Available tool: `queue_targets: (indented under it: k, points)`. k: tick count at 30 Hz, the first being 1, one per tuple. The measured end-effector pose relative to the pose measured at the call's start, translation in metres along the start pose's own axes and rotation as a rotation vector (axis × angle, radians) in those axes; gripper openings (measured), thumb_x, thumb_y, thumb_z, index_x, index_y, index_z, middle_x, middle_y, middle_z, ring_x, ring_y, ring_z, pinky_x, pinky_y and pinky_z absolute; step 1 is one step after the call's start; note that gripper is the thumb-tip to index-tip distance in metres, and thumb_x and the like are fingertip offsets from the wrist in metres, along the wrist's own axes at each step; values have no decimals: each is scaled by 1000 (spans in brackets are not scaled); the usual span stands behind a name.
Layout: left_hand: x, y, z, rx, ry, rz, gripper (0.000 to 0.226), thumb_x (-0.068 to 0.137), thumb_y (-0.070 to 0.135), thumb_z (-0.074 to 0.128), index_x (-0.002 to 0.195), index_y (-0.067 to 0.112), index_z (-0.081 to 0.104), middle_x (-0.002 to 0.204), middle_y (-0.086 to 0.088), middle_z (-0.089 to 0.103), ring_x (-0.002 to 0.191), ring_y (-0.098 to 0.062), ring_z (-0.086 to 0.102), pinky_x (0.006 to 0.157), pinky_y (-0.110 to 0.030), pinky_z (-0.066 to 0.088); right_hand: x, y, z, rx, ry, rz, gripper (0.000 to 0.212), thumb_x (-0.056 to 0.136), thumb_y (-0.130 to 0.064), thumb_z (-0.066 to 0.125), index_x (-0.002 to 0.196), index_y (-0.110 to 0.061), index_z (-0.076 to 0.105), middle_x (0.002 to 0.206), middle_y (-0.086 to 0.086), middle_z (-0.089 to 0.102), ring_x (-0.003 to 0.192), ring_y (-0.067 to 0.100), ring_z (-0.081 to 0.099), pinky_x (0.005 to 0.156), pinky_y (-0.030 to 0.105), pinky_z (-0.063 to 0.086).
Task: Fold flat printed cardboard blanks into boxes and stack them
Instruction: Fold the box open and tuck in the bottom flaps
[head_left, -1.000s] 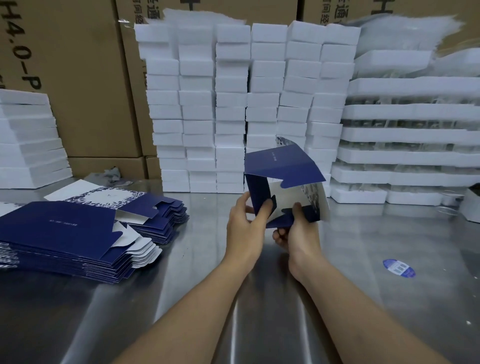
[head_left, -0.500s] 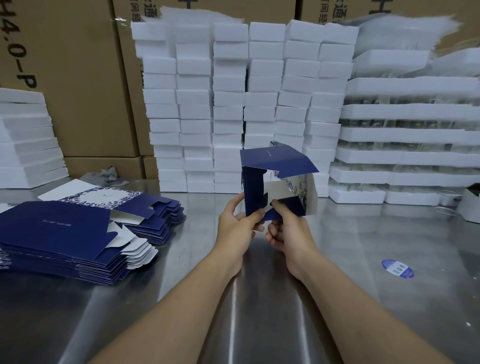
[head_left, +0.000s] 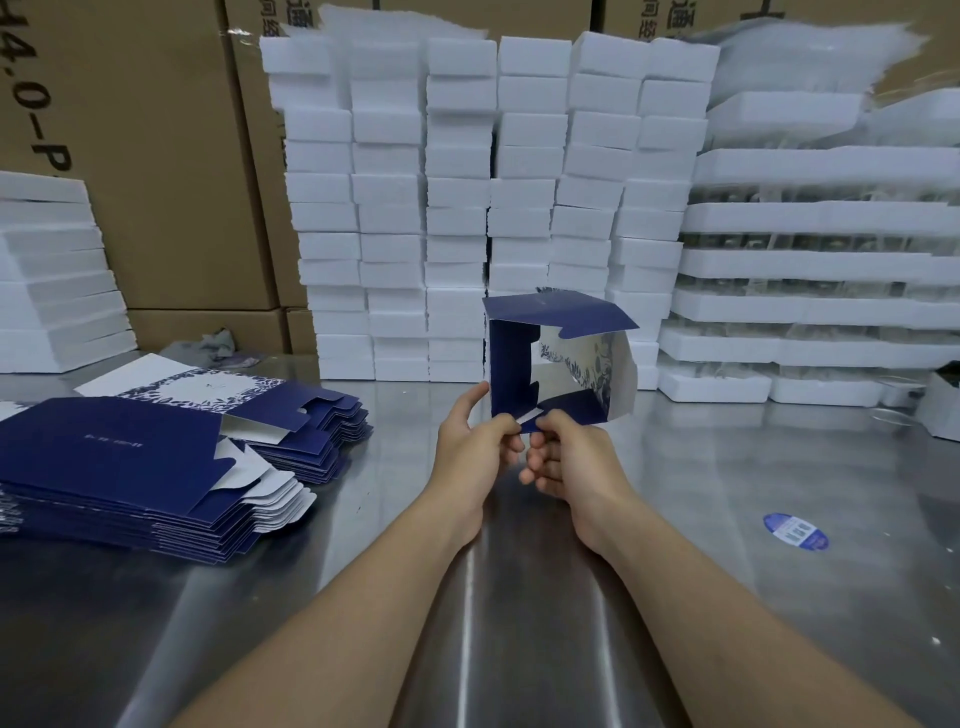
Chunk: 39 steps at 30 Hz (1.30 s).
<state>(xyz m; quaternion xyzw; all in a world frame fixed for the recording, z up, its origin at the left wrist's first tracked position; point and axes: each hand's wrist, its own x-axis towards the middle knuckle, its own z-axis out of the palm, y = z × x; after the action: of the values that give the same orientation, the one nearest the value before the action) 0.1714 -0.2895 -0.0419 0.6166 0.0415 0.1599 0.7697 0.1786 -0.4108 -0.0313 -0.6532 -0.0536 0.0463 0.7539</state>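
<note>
My left hand (head_left: 470, 441) pinches the lower near corner of the half-formed box (head_left: 511, 364), with the thumb lying up its left edge. My right hand (head_left: 571, 462) is just beside it, thumb and forefinger nipping the small flap at the bottom and the other fingers curled underneath. The box hangs in the air between them, above the steel table (head_left: 519, 597). It is opened into a square tube with its mouth towards me. One top flap juts out to the right, and the white, flower-printed inside wall shows.

I judge it to be very light thin card, stiff across each panel and willing to bend only along its scored creases. The printed face looks smooth, so a loose grip could let it slide. Squeezing mid-panel would probably dent or buckle it (a crease in the wrong place likely won't come out). I would therefore hold it at corners and fold lines and push the flaps near their hinges.

Off to my left, two piles of flat blanks (head_left: 130, 467) lie on the table. Behind the box stand stacked white foam blocks (head_left: 457, 208).
</note>
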Motion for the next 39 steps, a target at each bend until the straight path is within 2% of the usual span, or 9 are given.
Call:
queue_targets:
  k: [5,9,16,20,24,32,36,39]
  points:
    - [-1,1,-1,0,-25,0,58,93,4,62,145,30,58,67,-4,63,57,-12,55,74,-30,50,1,2,-1,-13,-13,-17,30,94,-26,64,67,-14,64,59,6,62,52,16,64,50,22,48]
    - [-2,4,-2,10,-60,-10,60,91,8,64,145,33,58,70,-3,65,61,-14,58,80,-35,49,2,2,-3,11,-16,-15,29,95,-24,64,68,-14,63,59,5,63,52,15,64,58,26,47]
    - [-3,3,0,2,-21,-5,61,90,1,56,143,30,56,69,-5,65,61,-13,59,74,-33,49,2,1,-1,-12,1,-24,28,96,-26,63,70,-14,62,58,4,60,52,14,62,54,24,46]
    - [-1,1,-1,-5,16,-3,56,94,3,56,143,30,57,70,-4,66,62,-13,59,69,-30,48,4,1,-2,84,93,14,35,100,-29,60,70,-13,58,51,1,48,45,16,48,42,22,42]
    - [-1,2,-1,-19,6,-24,52,95,7,58,143,24,62,68,-2,63,57,-10,55,62,-25,48,7,3,-2,102,103,19,36,104,-21,54,69,-13,55,49,-2,43,41,13,41,41,22,38]
    - [-2,2,-1,-42,48,-4,58,90,-1,55,140,28,61,67,-6,60,56,-13,53,72,-33,46,10,5,-1,92,102,14,36,103,-28,58,70,-16,54,51,-2,42,45,15,40,43,22,40]
    - [-2,2,-1,-42,65,7,54,92,0,56,136,33,58,67,-5,63,57,-13,55,69,-30,48,10,4,0,161,173,6,35,101,-34,61,72,-17,54,51,-3,42,43,13,38,41,21,39]
    - [-2,2,-1,-21,65,5,52,93,1,55,133,33,60,68,-4,63,59,-13,55,68,-29,49,12,6,-3,185,234,13,31,103,-27,54,74,-16,52,49,-3,42,38,12,38,41,21,36]
